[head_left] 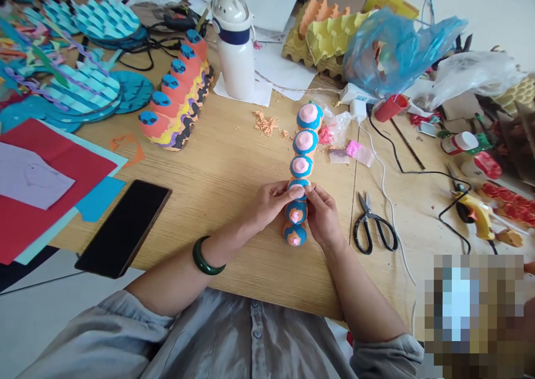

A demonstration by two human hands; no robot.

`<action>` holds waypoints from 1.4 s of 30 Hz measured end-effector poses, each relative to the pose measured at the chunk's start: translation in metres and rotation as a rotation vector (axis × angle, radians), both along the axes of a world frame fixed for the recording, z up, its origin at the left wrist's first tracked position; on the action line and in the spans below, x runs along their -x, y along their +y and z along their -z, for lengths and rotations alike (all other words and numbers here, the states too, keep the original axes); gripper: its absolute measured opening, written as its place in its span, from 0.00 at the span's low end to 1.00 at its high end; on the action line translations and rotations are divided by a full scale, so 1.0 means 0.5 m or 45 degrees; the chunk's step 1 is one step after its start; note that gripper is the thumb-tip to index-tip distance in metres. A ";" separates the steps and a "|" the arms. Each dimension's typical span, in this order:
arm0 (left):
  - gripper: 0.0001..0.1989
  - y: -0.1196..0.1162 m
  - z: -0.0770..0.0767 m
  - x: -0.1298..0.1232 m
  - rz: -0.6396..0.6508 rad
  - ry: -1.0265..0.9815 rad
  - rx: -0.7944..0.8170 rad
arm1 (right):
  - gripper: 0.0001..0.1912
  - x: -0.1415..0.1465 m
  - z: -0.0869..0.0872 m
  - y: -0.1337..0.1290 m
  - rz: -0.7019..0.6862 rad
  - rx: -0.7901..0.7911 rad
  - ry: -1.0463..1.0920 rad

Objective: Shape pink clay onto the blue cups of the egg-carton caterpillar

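Note:
A row of egg-carton cups, orange underneath, stands out from my body over the table between my hands. Blue clay rings each dome, with pink clay on top. The far domes carry wide, smooth pink caps; on the two nearest, the pink is a small rough lump and orange shows through. My left hand grips the strip from the left, its thumb on the pink of the fourth dome from the far end. From the right, my right hand holds the same strip, thumb at that dome's edge. The fingers underneath are partly hidden.
Black-handled scissors lie to the right, near a white cable. A phone and coloured paper lie left. Farther back stand a decorated orange carton piece and a white bottle. Pink clay sits on plastic wrap.

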State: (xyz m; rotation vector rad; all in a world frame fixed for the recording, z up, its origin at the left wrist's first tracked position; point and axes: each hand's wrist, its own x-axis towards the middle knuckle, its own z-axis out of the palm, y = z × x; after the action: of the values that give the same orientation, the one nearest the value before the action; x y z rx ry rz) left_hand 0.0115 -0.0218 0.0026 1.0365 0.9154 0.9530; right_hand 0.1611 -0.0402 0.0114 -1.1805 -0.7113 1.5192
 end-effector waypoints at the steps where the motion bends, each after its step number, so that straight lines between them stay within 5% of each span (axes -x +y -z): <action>1: 0.25 0.000 0.003 0.000 0.018 -0.003 0.002 | 0.20 -0.001 -0.001 -0.001 -0.006 -0.011 -0.015; 10: 0.28 -0.001 0.016 -0.002 0.023 -0.090 0.141 | 0.19 -0.004 0.001 -0.002 -0.019 -0.037 -0.061; 15: 0.24 -0.005 0.003 -0.003 0.004 0.018 -0.032 | 0.17 -0.004 -0.003 -0.002 -0.012 -0.029 0.016; 21: 0.36 -0.005 0.003 -0.005 0.066 -0.046 0.081 | 0.16 -0.004 -0.001 0.004 0.081 0.056 0.138; 27: 0.26 -0.007 0.012 -0.009 -0.019 0.028 -0.035 | 0.15 0.000 -0.003 0.004 0.034 0.019 0.078; 42: 0.31 -0.002 0.004 -0.007 -0.037 0.002 -0.131 | 0.15 0.005 -0.005 0.000 0.077 -0.038 0.109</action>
State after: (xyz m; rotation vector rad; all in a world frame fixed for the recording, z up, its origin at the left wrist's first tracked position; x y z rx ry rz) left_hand 0.0150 -0.0231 0.0006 1.1137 0.8923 1.0324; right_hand 0.1587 -0.0401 0.0137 -1.0985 -0.6339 1.4944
